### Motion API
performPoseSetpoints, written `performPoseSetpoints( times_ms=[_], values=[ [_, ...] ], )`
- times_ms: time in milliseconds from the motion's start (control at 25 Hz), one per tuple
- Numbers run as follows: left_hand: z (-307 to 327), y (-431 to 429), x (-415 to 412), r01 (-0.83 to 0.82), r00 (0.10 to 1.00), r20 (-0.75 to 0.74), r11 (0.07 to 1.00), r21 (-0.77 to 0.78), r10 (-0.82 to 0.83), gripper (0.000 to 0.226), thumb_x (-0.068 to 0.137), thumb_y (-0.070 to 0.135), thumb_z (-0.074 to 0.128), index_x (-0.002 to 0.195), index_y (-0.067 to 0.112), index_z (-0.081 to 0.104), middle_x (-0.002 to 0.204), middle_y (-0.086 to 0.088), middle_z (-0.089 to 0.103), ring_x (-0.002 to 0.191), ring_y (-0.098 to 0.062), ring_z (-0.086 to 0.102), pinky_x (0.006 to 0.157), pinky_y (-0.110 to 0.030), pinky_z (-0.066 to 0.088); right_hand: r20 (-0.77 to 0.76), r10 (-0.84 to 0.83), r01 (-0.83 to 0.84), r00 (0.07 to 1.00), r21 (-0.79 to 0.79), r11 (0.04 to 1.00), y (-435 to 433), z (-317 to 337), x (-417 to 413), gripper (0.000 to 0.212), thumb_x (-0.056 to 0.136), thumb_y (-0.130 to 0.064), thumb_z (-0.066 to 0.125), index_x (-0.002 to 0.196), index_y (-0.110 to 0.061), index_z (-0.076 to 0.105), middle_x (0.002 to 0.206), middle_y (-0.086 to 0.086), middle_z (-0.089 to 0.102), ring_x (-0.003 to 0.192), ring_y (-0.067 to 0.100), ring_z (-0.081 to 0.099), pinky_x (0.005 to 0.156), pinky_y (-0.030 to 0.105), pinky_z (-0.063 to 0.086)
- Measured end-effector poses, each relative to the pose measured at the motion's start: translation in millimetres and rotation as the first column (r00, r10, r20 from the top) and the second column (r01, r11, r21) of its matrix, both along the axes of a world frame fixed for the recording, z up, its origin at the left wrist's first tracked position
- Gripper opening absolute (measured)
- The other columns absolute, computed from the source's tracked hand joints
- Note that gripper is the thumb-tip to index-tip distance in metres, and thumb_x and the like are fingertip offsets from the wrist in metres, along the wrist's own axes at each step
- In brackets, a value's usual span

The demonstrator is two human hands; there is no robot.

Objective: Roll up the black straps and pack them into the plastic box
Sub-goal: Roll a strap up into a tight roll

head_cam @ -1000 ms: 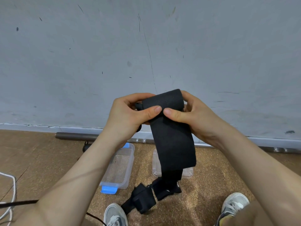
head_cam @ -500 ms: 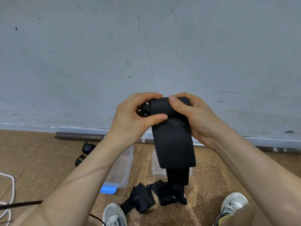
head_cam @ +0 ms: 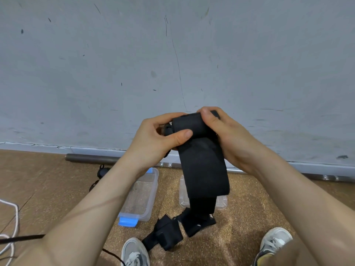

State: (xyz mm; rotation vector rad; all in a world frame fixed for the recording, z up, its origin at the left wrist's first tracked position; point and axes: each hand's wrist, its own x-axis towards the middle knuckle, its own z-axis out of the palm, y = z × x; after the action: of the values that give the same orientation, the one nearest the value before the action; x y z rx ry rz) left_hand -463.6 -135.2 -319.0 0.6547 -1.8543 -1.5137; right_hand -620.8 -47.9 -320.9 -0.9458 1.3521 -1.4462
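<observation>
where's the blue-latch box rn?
Head view, on the floor left of centre: the box lies partly under the left forearm, left of the hanging strap and a second clear container.

Left grip (head_cam: 153,140) and right grip (head_cam: 229,135) side by side, thumbs toward the camera, fingers curled round black strap (head_cam: 203,166)

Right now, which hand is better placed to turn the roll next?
Probably right: the right hand has its thumb atop the rolled black strap; the left hand only pins the front.
</observation>
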Motion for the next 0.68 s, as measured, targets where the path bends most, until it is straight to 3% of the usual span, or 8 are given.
performPoseSetpoints(
  times_ms=[80,240,400,480,560,680],
  values=[
    [-3.3,-1.1,-0.7,-0.018,1.000,-0.007,1.000,-0.025,0.018,0.037,0.077,0.000,0.075,0.111,0.013,0.070,0.092,0.002,0.075,0.080,-0.008,0.070,0.065,-0.017,0.053,0.039,0.045,-0.047,0.998,0.055,0.997,-0.4,-0.8,-0.1,0.059,0.076,-0.054,0.062,0.119,-0.014,0.060,0.110,0.007,0.073,0.099,0.020,0.072,0.086,0.038,0.058],
    [-5.8,-0.9,-2.6,-0.030,0.999,-0.031,0.998,-0.046,0.029,0.043,0.075,-0.005,0.076,0.109,0.020,0.070,0.096,0.005,0.074,0.091,-0.010,0.070,0.074,-0.021,0.055,0.042,-0.028,0.030,0.999,-0.047,0.998,0.0,1.3,-2.1,0.048,0.077,-0.036,0.069,0.112,-0.005,0.063,0.100,0.011,0.070,0.087,0.021,0.071,0.072,0.033,0.058],
    [-3.2,-6.3,-2.9,0.053,0.999,-0.010,0.997,0.061,-0.053,0.039,0.079,0.030,0.078,0.116,0.024,0.069,0.112,-0.012,0.070,0.103,-0.023,0.068,0.085,-0.035,0.058,-0.039,-0.025,0.022,0.999,-0.084,0.996,3.1,1.0,-7.2,0.021,0.088,-0.017,0.069,0.107,-0.013,0.062,0.096,0.008,0.066,0.087,0.020,0.067,0.072,0.032,0.055],
    [-1.5,-8.7,-2.5,0.056,0.998,-0.008,0.987,0.149,-0.056,0.045,0.077,0.039,0.076,0.117,0.020,0.068,0.111,-0.018,0.069,0.103,-0.029,0.068,0.086,-0.040,0.058,-0.141,-0.031,0.017,0.990,-0.099,0.995,4.7,1.5,-8.7,0.020,0.091,-0.008,0.067,0.109,-0.015,0.060,0.096,0.006,0.064,0.086,0.017,0.065,0.073,0.031,0.056],
    [-1.0,-9.9,-1.7,0.059,0.998,-0.015,0.983,0.176,-0.057,0.050,0.071,0.034,0.078,0.116,0.015,0.068,0.102,-0.015,0.073,0.095,-0.029,0.070,0.083,-0.039,0.058,-0.206,-0.018,-0.001,0.978,-0.091,0.996,6.7,4.0,-8.9,0.026,0.091,-0.004,0.066,0.113,-0.015,0.056,0.094,0.004,0.063,0.084,0.014,0.064,0.073,0.028,0.057],
    [-2.0,-6.7,-1.7,-0.001,0.999,-0.052,0.978,0.206,0.012,0.046,0.066,0.023,0.083,0.109,0.016,0.071,0.096,-0.013,0.075,0.090,-0.034,0.069,0.089,-0.052,0.055,-0.122,0.035,-0.042,0.992,-0.061,0.997,7.3,4.7,-6.9,0.035,0.091,-0.003,0.065,0.117,-0.021,0.051,0.093,0.004,0.064,0.084,0.016,0.066,0.073,0.030,0.057]
  ],
)
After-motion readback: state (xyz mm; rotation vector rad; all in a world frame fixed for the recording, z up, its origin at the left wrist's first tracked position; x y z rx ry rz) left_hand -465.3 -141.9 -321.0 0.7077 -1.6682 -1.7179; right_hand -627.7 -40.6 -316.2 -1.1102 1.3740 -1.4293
